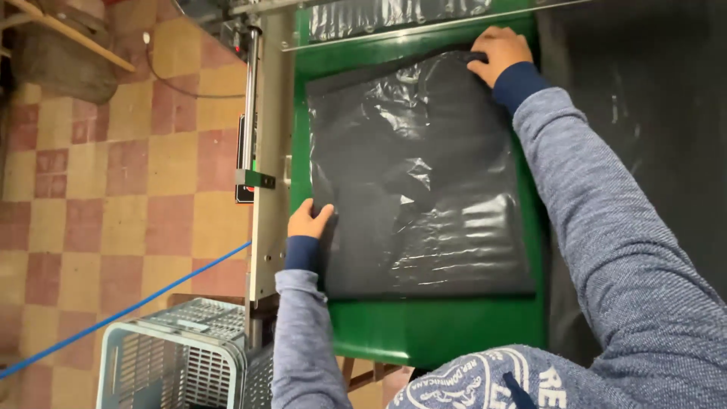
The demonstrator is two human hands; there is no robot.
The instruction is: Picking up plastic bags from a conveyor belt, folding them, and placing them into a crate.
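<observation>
A flat, crinkled black plastic bag (420,174) is laid on a green conveyor belt (439,329), covering most of the belt's width, with a strip of green left bare along its near edge and its left side. The bag is held at 2 places. The left hand (309,220) is set against the bag's left edge, about midway along it, with the thumb lying on top of the plastic and the fingers curled at the edge; whether the film is actually pinched cannot be told. The right hand (498,51) is placed at the bag's far right corner, fingers pressed together and bent down onto the plastic. Both arms are covered by grey knit sleeves with dark blue cuffs.

A grey metal side rail (266,204) is seen along the left of the belt. Beyond the bag, a second sheet of black plastic (394,15) is seen under a metal bar. A pale blue slotted plastic crate (178,356) stands on the checkered red and yellow tiled floor (113,174), crossed by a blue cord (113,318).
</observation>
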